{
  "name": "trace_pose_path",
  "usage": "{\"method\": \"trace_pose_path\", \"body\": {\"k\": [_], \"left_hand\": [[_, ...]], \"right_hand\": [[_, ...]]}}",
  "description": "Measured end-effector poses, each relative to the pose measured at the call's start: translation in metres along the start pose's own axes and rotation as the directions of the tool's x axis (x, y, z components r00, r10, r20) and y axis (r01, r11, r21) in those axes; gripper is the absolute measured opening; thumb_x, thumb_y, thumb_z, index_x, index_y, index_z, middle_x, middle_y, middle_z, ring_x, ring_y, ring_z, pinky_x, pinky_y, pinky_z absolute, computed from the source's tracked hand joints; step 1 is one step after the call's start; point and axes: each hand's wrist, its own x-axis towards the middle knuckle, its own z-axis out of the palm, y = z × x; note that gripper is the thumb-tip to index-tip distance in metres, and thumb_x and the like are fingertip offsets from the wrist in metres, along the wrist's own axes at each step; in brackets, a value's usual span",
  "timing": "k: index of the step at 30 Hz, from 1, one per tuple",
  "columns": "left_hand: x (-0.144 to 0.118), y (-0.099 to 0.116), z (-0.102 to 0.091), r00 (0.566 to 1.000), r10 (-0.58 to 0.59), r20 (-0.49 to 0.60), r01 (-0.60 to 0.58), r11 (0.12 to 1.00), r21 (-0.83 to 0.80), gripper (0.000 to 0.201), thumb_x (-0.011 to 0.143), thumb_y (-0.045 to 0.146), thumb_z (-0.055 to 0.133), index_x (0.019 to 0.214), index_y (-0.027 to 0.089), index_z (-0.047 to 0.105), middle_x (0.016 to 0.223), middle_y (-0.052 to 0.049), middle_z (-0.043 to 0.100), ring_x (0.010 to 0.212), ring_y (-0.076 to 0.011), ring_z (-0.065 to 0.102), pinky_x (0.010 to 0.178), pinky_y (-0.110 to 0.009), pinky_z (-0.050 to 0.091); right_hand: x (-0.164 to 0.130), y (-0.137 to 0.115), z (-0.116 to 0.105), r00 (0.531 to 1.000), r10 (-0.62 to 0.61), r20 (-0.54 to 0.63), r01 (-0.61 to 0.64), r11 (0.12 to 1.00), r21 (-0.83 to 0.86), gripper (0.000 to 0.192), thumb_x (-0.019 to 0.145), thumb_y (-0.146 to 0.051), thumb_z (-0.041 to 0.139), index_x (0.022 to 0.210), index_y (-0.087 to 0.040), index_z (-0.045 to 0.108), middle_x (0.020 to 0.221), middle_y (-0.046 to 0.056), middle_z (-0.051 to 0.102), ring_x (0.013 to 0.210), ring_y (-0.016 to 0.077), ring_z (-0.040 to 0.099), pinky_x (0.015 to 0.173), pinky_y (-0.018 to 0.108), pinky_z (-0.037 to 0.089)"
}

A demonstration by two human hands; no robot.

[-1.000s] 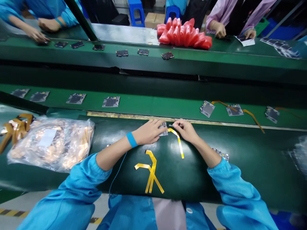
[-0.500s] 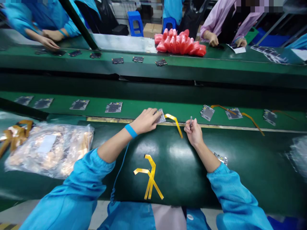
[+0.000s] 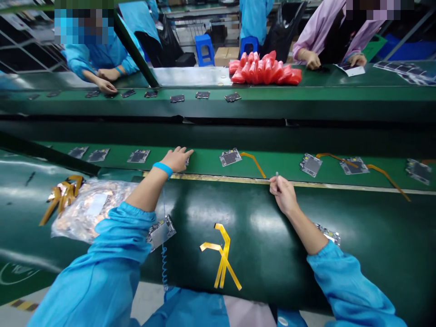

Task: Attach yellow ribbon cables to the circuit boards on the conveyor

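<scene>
My left hand (image 3: 177, 159) reaches onto the green conveyor belt (image 3: 272, 164) and lies flat over a circuit board, which it mostly hides. To its right a circuit board (image 3: 230, 157) with a yellow flex cable (image 3: 254, 162) attached lies free on the belt. My right hand (image 3: 283, 194) rests at the near edge of the dark green work mat (image 3: 272, 236), closed on a thin metal tool (image 3: 276, 175) that points up. A few loose yellow flex cables (image 3: 222, 255) lie on the mat in front of me. Another board (image 3: 161, 231) lies by my left sleeve.
A plastic bag of flex cables (image 3: 90, 209) lies at the left. More boards (image 3: 310, 164) ride the belt on both sides. Red bags (image 3: 265, 70) sit on the far bench, where other people's hands (image 3: 106, 84) work. A board (image 3: 329, 235) lies by my right forearm.
My left hand put the board with its yellow cable on the belt, let go, and moved left onto another board. My right hand stayed near the mat's edge with the tool. The view tilted up.
</scene>
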Motion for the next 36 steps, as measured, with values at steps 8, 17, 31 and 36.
{"method": "trace_pose_path", "body": {"k": [8, 17, 31, 36], "left_hand": [[0.002, -0.014, 0.017, 0.993, 0.086, -0.074, -0.087, 0.996, -0.009, 0.074, 0.09, 0.014, 0.055, 0.162, 0.019, 0.041, 0.155, -0.019, 0.051, 0.135, -0.0347, 0.056, 0.108, -0.044, 0.044], [-0.008, 0.002, 0.009, 0.97, 0.155, -0.188, -0.165, 0.986, -0.038, 0.081, 0.083, 0.019, 0.062, 0.162, 0.019, 0.041, 0.145, -0.02, 0.053, 0.127, -0.0368, 0.056, 0.107, -0.047, 0.042], [-0.055, 0.085, -0.025, 0.849, 0.45, -0.277, -0.444, 0.892, 0.086, 0.071, 0.087, 0.022, 0.059, 0.156, 0.016, 0.045, 0.136, -0.021, 0.057, 0.118, -0.0349, 0.06, 0.093, -0.043, 0.043], [-0.062, 0.117, -0.027, 0.788, 0.534, -0.306, -0.531, 0.841, 0.103, 0.069, 0.088, 0.024, 0.059, 0.155, 0.015, 0.046, 0.132, -0.021, 0.06, 0.11, -0.0324, 0.063, 0.088, -0.041, 0.042]], "right_hand": [[-0.049, -0.013, 0.049, 0.888, 0.044, 0.457, 0.229, 0.82, -0.524, 0.029, 0.098, -0.046, 0.062, 0.093, -0.02, 0.074, 0.088, 0.005, 0.074, 0.078, 0.0189, 0.065, 0.07, 0.029, 0.046], [-0.114, -0.019, 0.125, 0.42, 0.285, 0.861, 0.743, 0.437, -0.507, 0.021, 0.105, -0.022, 0.055, 0.111, -0.022, 0.075, 0.113, 0.006, 0.073, 0.081, 0.0175, 0.069, 0.062, 0.027, 0.042], [-0.134, -0.003, 0.165, 0.313, 0.271, 0.91, 0.903, 0.211, -0.373, 0.025, 0.103, -0.01, 0.048, 0.093, -0.008, 0.071, 0.095, 0.015, 0.069, 0.071, 0.0219, 0.07, 0.053, 0.033, 0.051], [-0.134, -0.005, 0.165, 0.318, 0.267, 0.91, 0.902, 0.21, -0.376, 0.022, 0.103, -0.013, 0.049, 0.102, -0.009, 0.07, 0.101, 0.015, 0.07, 0.07, 0.0224, 0.071, 0.057, 0.036, 0.054]]}}
